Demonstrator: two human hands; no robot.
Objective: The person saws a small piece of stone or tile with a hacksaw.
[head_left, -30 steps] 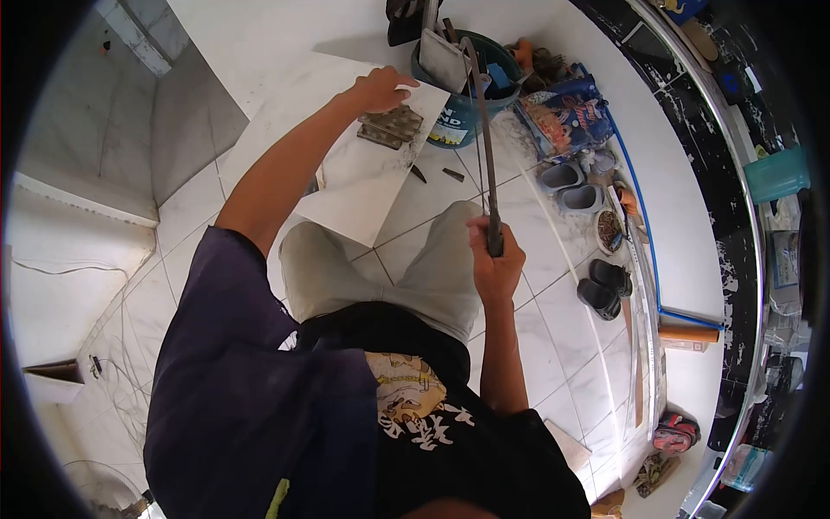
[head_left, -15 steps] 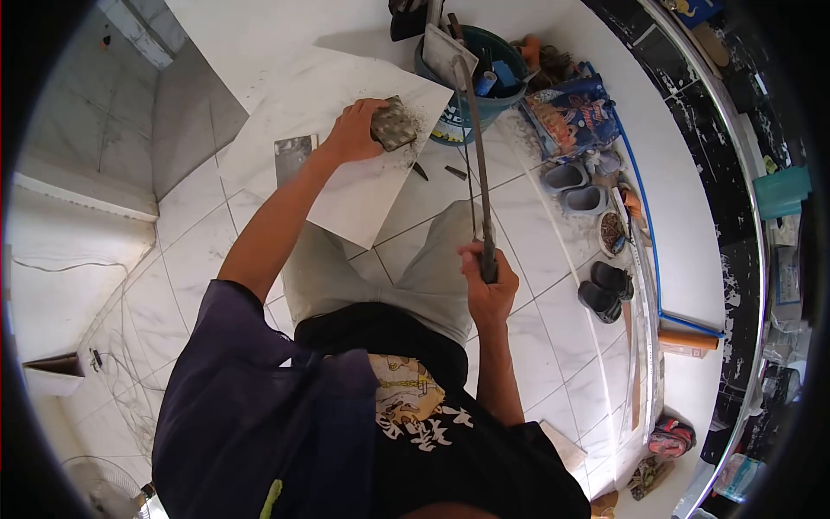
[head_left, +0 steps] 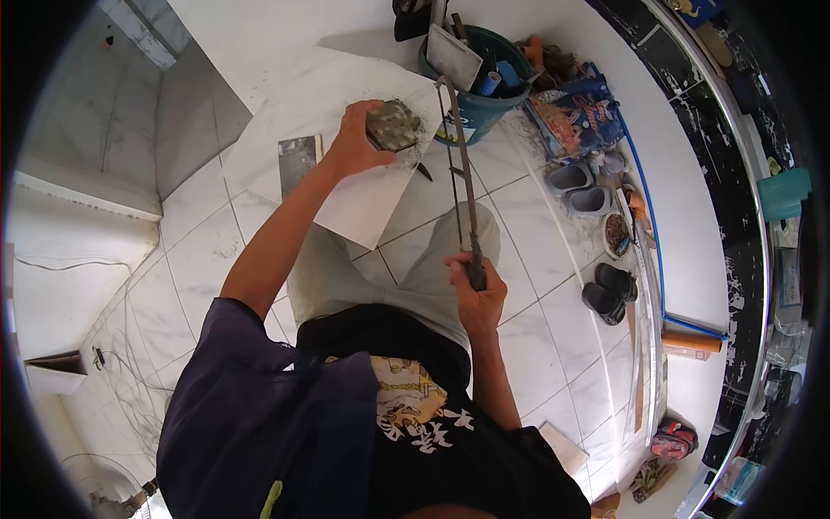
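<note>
My left hand (head_left: 353, 145) grips a mottled grey-green block (head_left: 393, 126), fingers at its far left corner and thumb along its near edge. Dark crumbs lie around the block on a white board (head_left: 367, 195) above my knees. My right hand (head_left: 477, 294) is closed round the handle of a hacksaw (head_left: 462, 173). Its frame points away from me, with the far end beside the board's right corner, apart from the block. A flat grey-and-white rectangular piece (head_left: 298, 160) lies on the board left of my left wrist.
A dark green bucket (head_left: 471, 108) with tools stands beyond the board. To the right are a blue printed bag (head_left: 575, 117), grey clogs (head_left: 588, 201), black shoes (head_left: 609, 292) and a blue hose (head_left: 644, 199). Loose cables (head_left: 130, 368) lie on the floor at left.
My right hand has moved slightly left and nearer with the hacksaw, whose far end has swung left and down. My left thumb now shows along the block, which has turned slightly.
</note>
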